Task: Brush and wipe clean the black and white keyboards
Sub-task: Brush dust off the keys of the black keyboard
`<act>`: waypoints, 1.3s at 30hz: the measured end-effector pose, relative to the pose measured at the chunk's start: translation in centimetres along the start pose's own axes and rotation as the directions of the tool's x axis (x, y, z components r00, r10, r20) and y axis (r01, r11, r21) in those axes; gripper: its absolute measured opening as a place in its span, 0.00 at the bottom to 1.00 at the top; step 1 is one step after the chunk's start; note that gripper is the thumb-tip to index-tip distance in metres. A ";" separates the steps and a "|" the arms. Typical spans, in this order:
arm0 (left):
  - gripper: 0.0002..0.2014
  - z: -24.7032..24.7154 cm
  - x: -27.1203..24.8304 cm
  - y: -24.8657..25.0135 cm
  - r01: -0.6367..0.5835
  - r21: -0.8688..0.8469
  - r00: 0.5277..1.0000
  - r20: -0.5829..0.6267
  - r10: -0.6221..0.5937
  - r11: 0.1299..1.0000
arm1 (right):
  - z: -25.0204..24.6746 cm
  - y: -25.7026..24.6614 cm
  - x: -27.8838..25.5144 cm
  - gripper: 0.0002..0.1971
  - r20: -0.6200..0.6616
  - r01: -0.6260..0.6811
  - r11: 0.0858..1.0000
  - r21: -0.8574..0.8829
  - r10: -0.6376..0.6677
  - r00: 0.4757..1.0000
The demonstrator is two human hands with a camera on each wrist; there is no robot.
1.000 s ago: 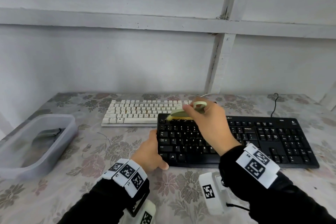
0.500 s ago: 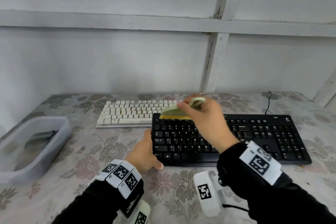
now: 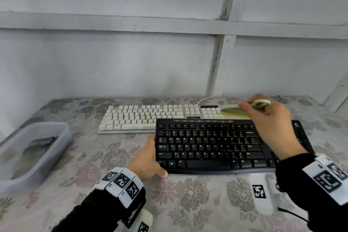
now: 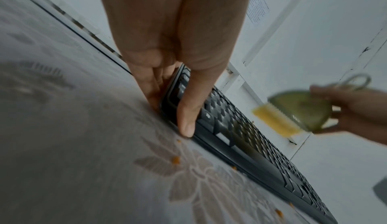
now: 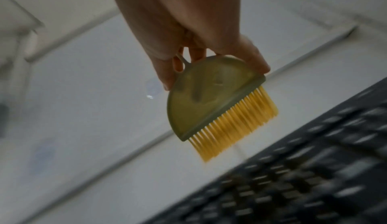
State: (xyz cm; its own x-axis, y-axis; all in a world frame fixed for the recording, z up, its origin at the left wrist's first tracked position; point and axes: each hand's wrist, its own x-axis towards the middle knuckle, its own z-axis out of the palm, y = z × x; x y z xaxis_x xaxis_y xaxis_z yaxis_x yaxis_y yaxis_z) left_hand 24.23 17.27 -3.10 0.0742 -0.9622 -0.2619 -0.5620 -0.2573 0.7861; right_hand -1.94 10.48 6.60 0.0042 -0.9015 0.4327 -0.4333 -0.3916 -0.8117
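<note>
- Black keyboard (image 3: 216, 147) lies flat on the worktop (image 3: 188, 198), front edge nearest the person; floral cloth covers the worktop.
- Left hand (image 3: 148, 158) is the grip on its left end: thumb (image 4: 188, 111) lies across the near corner keys, fingers tucked against the end edge down on the cloth.
- Right hand (image 3: 271, 118) grips a small brush (image 5: 213, 101), pinched at its green half-round handle; yellow bristles (image 5: 236, 124) point down, held clear above the keys, over the far edge of the black keyboard.
- White keyboard (image 3: 150, 117) sits just beyond the left-hand grip, parallel to the black one, touching or nearly touching its far edge; the brush hangs over its right end.
- Orange crumbs (image 4: 176, 159) lie on the cloth just beside the left thumb.
- Clear plastic tub (image 3: 35, 149) stands well out to the left of the left-hand grip.
</note>
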 end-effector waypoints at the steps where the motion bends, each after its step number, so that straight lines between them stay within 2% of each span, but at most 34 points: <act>1: 0.46 0.0 0.0 0.0 -0.002 -0.001 1.000 0.001 0.002 1.000 | 1.1 -0.9 -0.2 0.08 0.033 0.026 0.998 0.049 -0.028 0.999; 4: 0.47 0.0 -0.1 0.0 -0.006 -0.002 1.000 -0.001 0.006 1.000 | 5.4 -3.2 -1.3 0.09 0.210 0.054 0.983 0.177 -0.091 0.974; 6: 0.47 0.0 -0.1 0.0 -0.014 0.011 1.000 -0.007 0.014 1.000 | 8.3 -4.1 -2.1 0.10 0.318 0.056 0.979 0.197 -0.118 0.941; 8: 0.48 0.0 -0.2 0.1 -0.020 0.020 1.000 -0.014 0.020 1.000 | 9.9 -4.2 -2.7 0.10 0.326 0.064 0.981 0.183 -0.122 0.938; 11: 0.48 0.0 -0.2 0.1 -0.013 0.019 1.000 -0.016 0.014 1.000 | 8.6 -2.9 -2.7 0.10 0.291 0.016 0.989 0.149 -0.059 0.955; 15: 0.46 0.0 -0.2 0.1 -0.014 0.018 1.000 -0.008 0.015 1.000 | 2.5 0.4 -1.9 0.06 0.217 -0.052 0.998 0.034 0.044 0.975; 17: 0.46 0.0 -0.2 0.0 -0.015 0.016 1.000 -0.007 0.016 1.000 | -0.7 1.9 -1.3 0.06 0.117 -0.097 0.994 -0.054 0.103 0.988; 20: 0.46 0.0 -0.1 0.0 -0.018 0.017 1.000 -0.012 0.019 1.000 | -4.3 3.1 -0.3 0.07 -0.074 -0.092 0.979 -0.180 0.079 0.994; 23: 0.45 0.1 0.0 0.0 -0.014 0.020 1.000 -0.014 0.014 1.000 | -4.9 2.6 0.4 0.08 -0.158 -0.041 0.989 -0.140 0.019 0.987; 26: 0.46 0.1 -0.1 0.0 -0.009 0.018 1.000 -0.016 0.009 1.000 | -2.9 1.0 0.4 0.08 -0.095 0.037 0.998 -0.056 -0.042 0.995; 29: 0.47 0.1 0.0 0.0 -0.005 0.017 1.000 -0.013 0.005 1.000 | 0.6 -0.7 -0.8 0.07 0.062 0.064 0.995 0.074 -0.068 0.996; 32: 0.46 0.1 0.0 -0.1 -0.013 0.027 1.000 -0.016 0.013 1.000 | 4.6 -2.2 -2.6 0.06 0.241 0.048 0.979 0.198 -0.096 0.966; 34: 0.46 0.1 0.0 -0.2 -0.018 0.036 1.000 -0.022 0.019 0.999 | 7.2 -3.2 -3.7 0.07 0.310 0.080 0.970 0.232 -0.151 0.939; 39: 0.48 0.2 0.1 -0.1 -0.028 0.062 0.998 -0.049 0.031 0.998 | 11.3 -3.5 -4.9 0.08 0.299 0.100 0.971 0.216 -0.163 0.940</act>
State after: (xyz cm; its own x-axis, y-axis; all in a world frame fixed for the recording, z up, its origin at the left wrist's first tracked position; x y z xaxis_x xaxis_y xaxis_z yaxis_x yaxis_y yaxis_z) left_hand 24.16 17.20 -3.32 0.0968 -0.9729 -0.2098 -0.6142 -0.2243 0.7566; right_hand 9.74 14.21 2.92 0.3438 -0.8388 0.4222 -0.2253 -0.5101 -0.8301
